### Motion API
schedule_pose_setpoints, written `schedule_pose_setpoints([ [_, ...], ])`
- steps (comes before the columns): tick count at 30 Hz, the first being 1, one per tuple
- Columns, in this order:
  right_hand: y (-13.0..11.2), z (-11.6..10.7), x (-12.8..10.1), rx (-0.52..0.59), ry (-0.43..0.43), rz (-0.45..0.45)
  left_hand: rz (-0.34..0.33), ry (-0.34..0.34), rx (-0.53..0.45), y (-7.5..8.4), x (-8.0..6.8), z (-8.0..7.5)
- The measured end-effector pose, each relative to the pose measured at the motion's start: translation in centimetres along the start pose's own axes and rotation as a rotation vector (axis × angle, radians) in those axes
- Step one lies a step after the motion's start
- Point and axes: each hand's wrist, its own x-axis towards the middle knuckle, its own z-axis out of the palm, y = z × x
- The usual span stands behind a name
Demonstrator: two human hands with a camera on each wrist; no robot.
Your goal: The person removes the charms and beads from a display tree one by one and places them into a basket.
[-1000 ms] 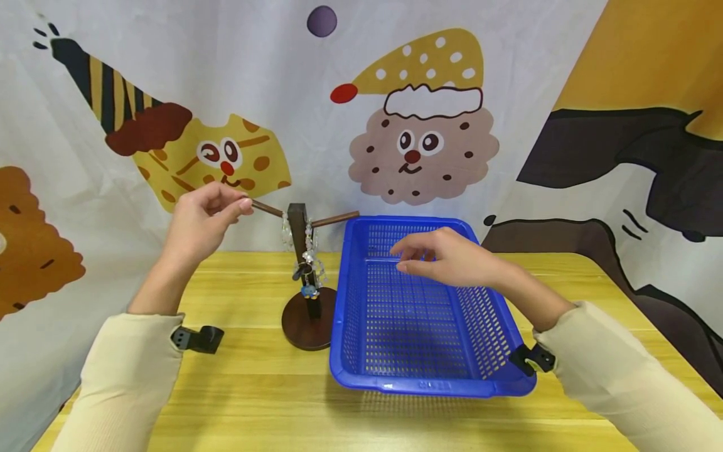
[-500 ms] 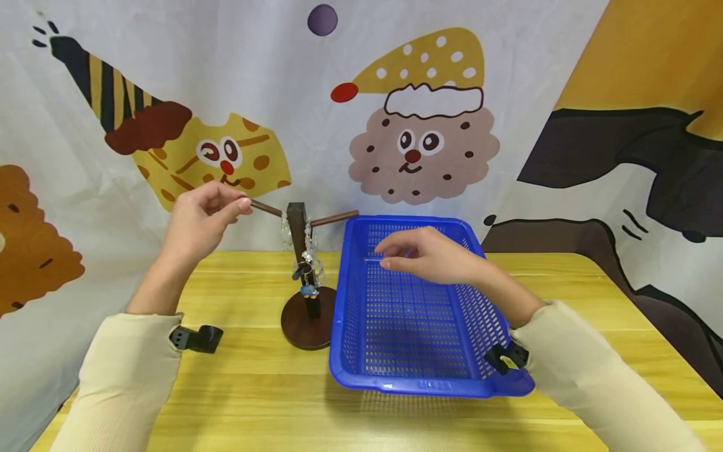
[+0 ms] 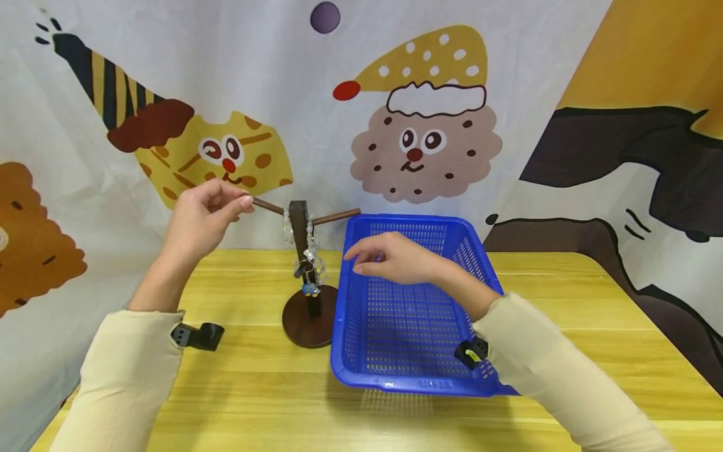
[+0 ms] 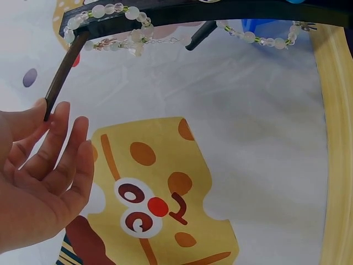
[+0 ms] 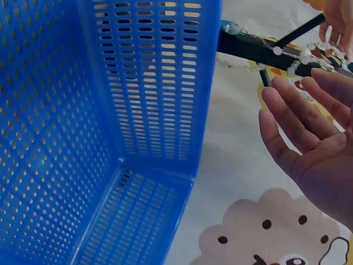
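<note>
A dark wooden jewelry stand (image 3: 299, 235) with a round base (image 3: 305, 329) stands left of the blue basket. My left hand (image 3: 200, 220) pinches the tip of its left peg (image 3: 268, 206) between thumb and fingers, as the left wrist view also shows. A clear beaded bracelet (image 4: 132, 11) loops round the stand near the root of that peg. More beaded strands hang along the post, with a small blue charm (image 3: 310, 289) low down. My right hand (image 3: 398, 258), loosely bent and holding nothing, hovers over the basket's left side, fingertips toward the stand.
The blue perforated plastic basket (image 3: 415, 384) sits right beside the stand on a yellow wood-grain table (image 3: 243, 408). The stand's right peg (image 3: 336, 216) reaches to the basket's back left corner. Behind hangs a white cloth (image 3: 316, 125) with cartoon prints.
My right hand has moved left across the basket toward the stand. The left hand has kept its pinch on the peg, and the stand and basket have stayed put.
</note>
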Motion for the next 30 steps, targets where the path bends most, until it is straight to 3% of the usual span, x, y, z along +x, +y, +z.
schedule_pose_setpoints([
  [18,-0.7,2.7,2.9,0.054,-0.075,-0.02,0.001,-0.001,0.014,0.0,0.1,0.0],
  [30,-0.7,3.9,4.1,-0.023,0.035,0.054,0.005,-0.003,0.01,-0.1,0.1,0.1],
])
